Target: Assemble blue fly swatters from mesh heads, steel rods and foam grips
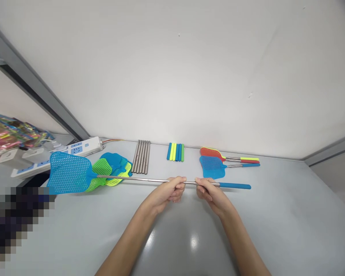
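A blue fly swatter (pixel 70 172) is held level above the table, its telescopic metal rod drawn out long. My left hand (pixel 172 189) is closed round the middle of the rod. Farther right, my right hand (pixel 209 193) grips the rod just beside the blue handle (pixel 235 186). The swatter's mesh head hangs at the far left, over part of a pile of loose green, yellow and blue swatter heads (pixel 115 163). Behind my hands lie a row of metal rods (pixel 141 157) and a row of blue, yellow and green handle sleeves (pixel 175 152).
Shortened swatters in red, yellow and blue (pixel 212 166) lie at the back right of the grey table (pixel 281 214). A white power strip (pixel 86 147) with plugged-in adapters sits at the left, near colourful plastic packages (pixel 5 138). A white wall (pixel 189 76) stands behind.
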`<state>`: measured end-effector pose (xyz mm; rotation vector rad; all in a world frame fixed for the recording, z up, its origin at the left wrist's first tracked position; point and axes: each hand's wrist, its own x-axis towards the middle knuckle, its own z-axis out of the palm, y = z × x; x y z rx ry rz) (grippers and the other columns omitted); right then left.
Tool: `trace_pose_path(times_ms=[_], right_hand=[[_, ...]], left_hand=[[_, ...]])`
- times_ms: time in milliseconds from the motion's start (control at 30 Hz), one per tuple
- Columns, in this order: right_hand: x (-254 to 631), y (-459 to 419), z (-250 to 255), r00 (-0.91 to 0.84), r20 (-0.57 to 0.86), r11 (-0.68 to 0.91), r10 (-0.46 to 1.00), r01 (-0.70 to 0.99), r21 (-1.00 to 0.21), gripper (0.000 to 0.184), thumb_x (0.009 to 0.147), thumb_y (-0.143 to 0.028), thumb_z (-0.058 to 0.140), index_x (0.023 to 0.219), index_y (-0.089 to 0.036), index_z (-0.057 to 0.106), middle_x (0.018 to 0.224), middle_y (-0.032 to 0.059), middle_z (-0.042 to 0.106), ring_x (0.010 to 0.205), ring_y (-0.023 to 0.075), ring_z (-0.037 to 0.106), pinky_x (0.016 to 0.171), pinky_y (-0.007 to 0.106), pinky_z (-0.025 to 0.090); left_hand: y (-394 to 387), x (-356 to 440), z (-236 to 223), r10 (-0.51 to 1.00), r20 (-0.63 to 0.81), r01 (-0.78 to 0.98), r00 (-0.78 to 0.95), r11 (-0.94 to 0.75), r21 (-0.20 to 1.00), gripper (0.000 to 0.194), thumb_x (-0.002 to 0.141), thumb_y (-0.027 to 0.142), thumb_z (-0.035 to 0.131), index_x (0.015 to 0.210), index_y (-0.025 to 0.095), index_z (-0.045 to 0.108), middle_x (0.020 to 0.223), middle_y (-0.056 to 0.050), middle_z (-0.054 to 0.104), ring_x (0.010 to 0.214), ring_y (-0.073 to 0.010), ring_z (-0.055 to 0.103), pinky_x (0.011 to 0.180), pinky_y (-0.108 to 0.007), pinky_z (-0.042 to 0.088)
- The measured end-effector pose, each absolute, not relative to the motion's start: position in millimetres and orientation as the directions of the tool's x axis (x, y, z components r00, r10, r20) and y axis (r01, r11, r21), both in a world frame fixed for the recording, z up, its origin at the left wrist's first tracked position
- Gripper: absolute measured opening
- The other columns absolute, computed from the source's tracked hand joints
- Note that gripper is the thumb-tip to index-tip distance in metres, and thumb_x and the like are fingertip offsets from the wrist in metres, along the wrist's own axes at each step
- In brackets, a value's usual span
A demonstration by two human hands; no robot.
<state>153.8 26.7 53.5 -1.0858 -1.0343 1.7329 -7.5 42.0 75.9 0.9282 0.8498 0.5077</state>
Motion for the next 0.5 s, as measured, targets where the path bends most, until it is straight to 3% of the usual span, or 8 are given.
trace_pose_path(times_ms=[500], right_hand=[[152.3, 26.3, 47.0, -0.295, -0.246, -0.313, 0.923, -0.208, -0.927, 0.04, 0.075, -0.035, 0.047, 0.041, -0.017, 0.035, 0.03, -0.0077, 0.02, 0.035, 0.0057, 0.017, 0.043, 0.025, 0.012]], left_hand=[[42.6, -9.4, 70.6, 0.697, -0.435, -0.011, 0.569, 0.536, 0.844, 0.033, 0.077, 0.034, 0.035, 0.049, 0.019, 0.024, 0.038, 0.009, 0.017, 0.037, -0.006, 0.013, 0.042, -0.021, 0.018]])
